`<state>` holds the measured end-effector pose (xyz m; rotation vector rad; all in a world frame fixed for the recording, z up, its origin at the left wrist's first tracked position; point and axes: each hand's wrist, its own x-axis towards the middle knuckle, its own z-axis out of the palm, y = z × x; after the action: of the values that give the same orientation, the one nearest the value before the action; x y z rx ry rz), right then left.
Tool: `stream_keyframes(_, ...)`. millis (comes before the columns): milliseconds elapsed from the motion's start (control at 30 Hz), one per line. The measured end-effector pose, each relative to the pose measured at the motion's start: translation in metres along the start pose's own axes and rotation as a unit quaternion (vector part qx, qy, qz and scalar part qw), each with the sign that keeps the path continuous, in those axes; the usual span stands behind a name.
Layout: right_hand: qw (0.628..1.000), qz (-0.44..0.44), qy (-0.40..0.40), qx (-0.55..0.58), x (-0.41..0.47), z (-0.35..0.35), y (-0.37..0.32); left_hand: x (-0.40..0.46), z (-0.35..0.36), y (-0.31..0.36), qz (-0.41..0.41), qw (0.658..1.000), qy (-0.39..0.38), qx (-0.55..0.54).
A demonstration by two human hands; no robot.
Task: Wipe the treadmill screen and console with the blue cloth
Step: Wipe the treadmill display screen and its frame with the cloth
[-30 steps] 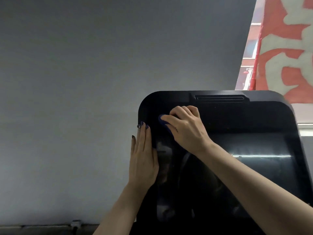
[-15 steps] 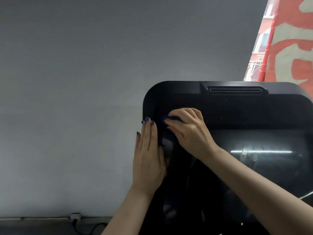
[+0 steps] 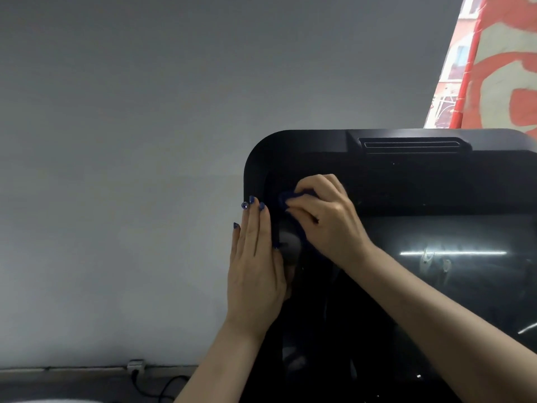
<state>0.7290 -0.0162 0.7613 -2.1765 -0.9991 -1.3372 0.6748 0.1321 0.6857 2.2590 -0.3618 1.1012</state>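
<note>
The scene is dim and evenly lit, with soft indoor light falling across the grey wall (image 3: 116, 170), which darkens toward the top and the upper corners. Brighter daylight enters at the upper right, where the red and white banner (image 3: 499, 68) looks washed out. The glossy treadmill screen (image 3: 436, 271) is nearly black and carries a thin horizontal streak of glare and faint reflections. The blue cloth (image 3: 286, 197) is hard to make out against it. Focus is slightly soft throughout, and wide-angle bending tilts the edges.
</note>
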Motion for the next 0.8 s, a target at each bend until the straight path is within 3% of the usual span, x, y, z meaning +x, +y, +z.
stream_keyframes(200, 0.997, -0.047, -0.054, 0.004, -0.006, -0.002, -0.007, -0.002, 0.001, 0.000, -0.003, 1.000, 0.004, 0.003)
stream_keyframes(400, 0.999, -0.027, -0.039, 0.010, 0.001, 0.004, -0.013, -0.001, 0.001, 0.001, -0.008, 1.000, 0.002, 0.001)
stream_keyframes(567, 0.997, -0.068, -0.044, 0.008, -0.005, -0.007, -0.001, -0.002, 0.000, 0.002, -0.005, 1.000, 0.002, 0.011)
stream_keyframes(733, 0.999, 0.001, -0.040, 0.016, -0.003, -0.003, -0.011, -0.002, 0.000, 0.001, -0.007, 1.000, 0.003, 0.007)
stream_keyframes(800, 0.998, -0.021, -0.060, 0.028, -0.002, -0.002, -0.011, -0.002, 0.000, 0.000, -0.004, 1.000, 0.001, 0.012)
